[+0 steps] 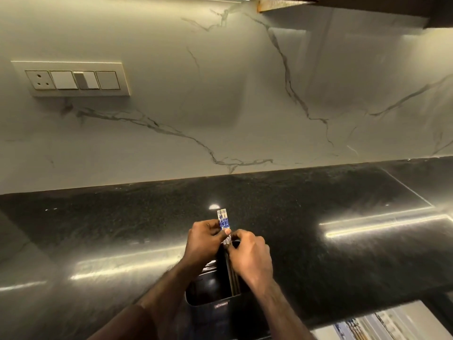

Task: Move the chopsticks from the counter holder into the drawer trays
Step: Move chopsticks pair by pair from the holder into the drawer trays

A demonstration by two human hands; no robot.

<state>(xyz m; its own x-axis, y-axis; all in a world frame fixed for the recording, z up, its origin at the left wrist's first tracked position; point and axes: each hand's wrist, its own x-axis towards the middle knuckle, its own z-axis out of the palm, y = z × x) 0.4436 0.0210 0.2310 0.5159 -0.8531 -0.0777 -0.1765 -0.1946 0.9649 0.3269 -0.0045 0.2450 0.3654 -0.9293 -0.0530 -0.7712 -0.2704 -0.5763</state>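
A black holder (210, 294) stands on the dark counter near its front edge. Chopsticks (223, 220) with blue-and-white patterned tops rise out of it, their dark shafts running down inside. My left hand (202, 241) grips the patterned upper part from the left. My right hand (252, 258) pinches the same bundle from the right, just below the pattern. The two hands touch around the sticks above the holder's rim. At the bottom right, the open drawer (382, 325) shows light trays with several chopsticks lying in them.
The black granite counter (318, 229) stretches left and right, with glossy light streaks. A white marble backsplash (220, 94) rises behind it, carrying a switch and socket panel (72, 79) at the upper left. A dark cabinet underside (416, 11) hangs at the top right.
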